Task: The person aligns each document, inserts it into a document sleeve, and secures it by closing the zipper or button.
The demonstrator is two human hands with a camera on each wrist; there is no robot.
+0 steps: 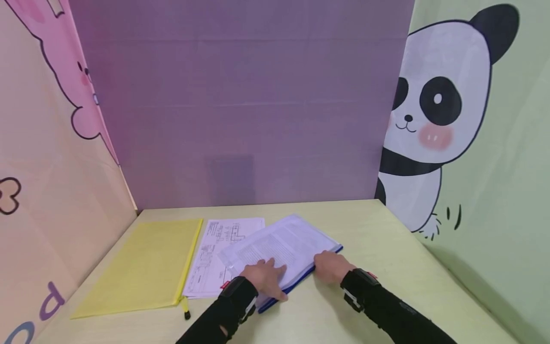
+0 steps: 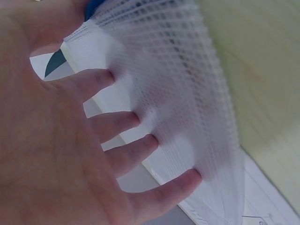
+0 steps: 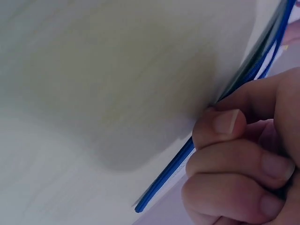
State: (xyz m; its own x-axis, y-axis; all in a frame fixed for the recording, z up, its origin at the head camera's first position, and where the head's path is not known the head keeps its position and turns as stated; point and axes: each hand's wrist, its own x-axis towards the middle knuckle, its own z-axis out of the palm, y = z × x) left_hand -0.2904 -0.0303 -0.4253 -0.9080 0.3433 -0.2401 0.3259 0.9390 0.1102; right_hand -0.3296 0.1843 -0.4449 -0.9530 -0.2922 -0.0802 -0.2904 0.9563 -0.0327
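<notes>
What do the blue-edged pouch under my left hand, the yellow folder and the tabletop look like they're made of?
Blue-edged pouch: probably translucent plastic, slightly glossy, with a mesh weave showing close up. Yellow folder: perhaps plastic too, matte; its colour looks even, any weave too small to tell. Tabletop: wood or wood-look laminate, satin, judging by faint grain.

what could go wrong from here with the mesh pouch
The mesh pouch overlaps the loose printed sheet, so dragging it could shift or crease that sheet. The left hand touches the pouch's face; pressing hard might crumple it. The right hand grips the blue edge; a sharp tug could swing the pouch askew.
</notes>
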